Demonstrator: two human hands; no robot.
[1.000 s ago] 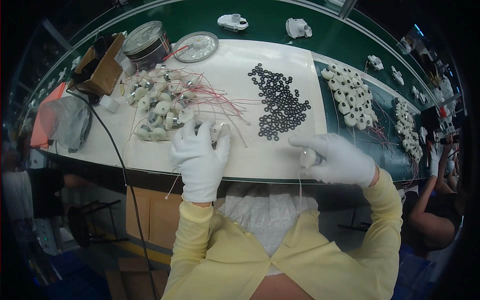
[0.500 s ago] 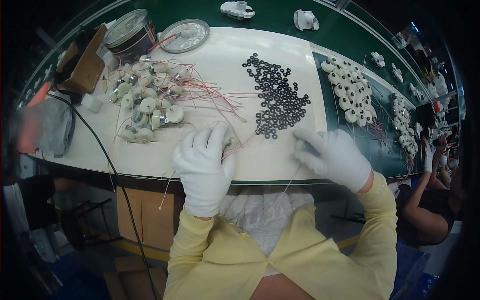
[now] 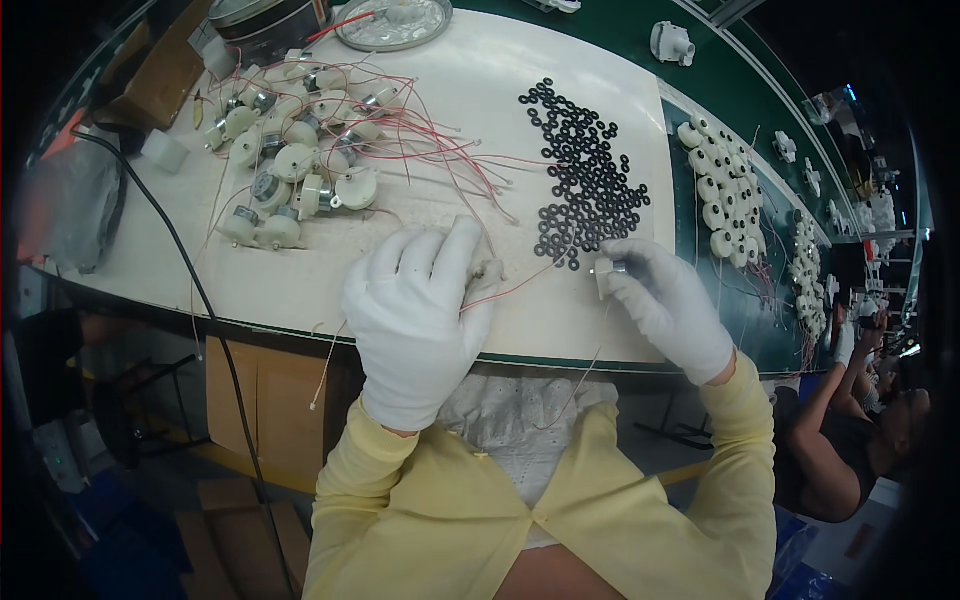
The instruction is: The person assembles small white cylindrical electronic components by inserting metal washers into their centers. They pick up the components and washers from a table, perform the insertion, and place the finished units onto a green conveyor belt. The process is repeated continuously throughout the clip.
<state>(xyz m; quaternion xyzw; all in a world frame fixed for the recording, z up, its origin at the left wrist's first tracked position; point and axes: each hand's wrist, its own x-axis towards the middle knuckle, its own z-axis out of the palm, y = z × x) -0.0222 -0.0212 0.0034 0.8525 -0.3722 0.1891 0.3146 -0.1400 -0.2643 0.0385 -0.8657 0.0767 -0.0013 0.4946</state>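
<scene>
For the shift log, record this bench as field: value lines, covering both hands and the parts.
Left hand: white-gloved, over the white table; grasp partly hidden
Right hand: white-gloved, holding a small motor
Left pile: wired motors
Middle: loose black rings
Right side: round white parts with black centres, on a dark green surface
Back: round metal lid beside a tin

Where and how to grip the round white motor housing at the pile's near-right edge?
Probably by its round rim, coming from the near right: that side of the motor housing is exposed, while other motors crowd its left and far sides.
</scene>
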